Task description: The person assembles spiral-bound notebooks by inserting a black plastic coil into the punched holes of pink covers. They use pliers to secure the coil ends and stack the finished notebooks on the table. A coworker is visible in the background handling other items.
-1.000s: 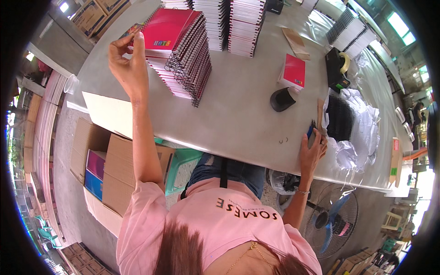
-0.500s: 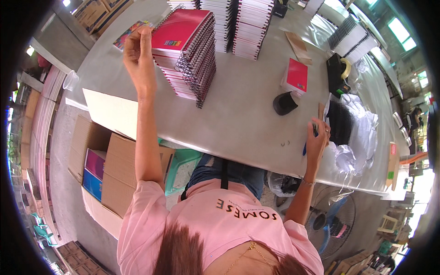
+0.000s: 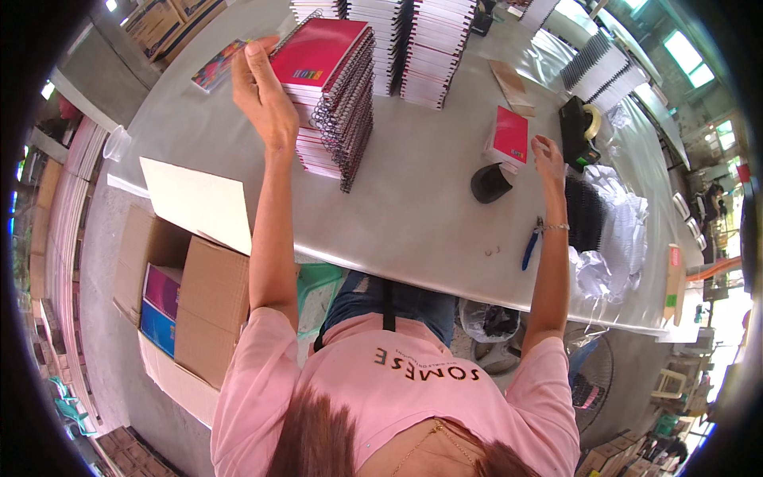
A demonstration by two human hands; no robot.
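Note:
A tall stack of red-covered spiral notebooks (image 3: 326, 49) stands on the table to the left of centre. My left hand (image 3: 269, 99) is at its left side, fingers stretched out and apart, gripping nothing. Further right, a short pile of red notebooks or pads (image 3: 509, 135) lies flat, with a black curved object (image 3: 491, 183) touching its near end. My right hand (image 3: 548, 163) is just right of that pile, its fingers loosely bent and apart with nothing seen in them. Blue-handled pliers (image 3: 530, 248) lie on the table beside my right wrist.
Tall stacks of bound notebooks (image 3: 433, 56) stand at the back. A tape dispenser (image 3: 579, 131), black binding coils (image 3: 584, 215) and crumpled clear plastic (image 3: 620, 230) lie at the right. An open cardboard box (image 3: 211, 302) with books sits left below the table edge.
My right hand has let go of the pliers and moved forward to beside the short red pile. My left hand has shifted slightly right and nearer, its fingers spreading.

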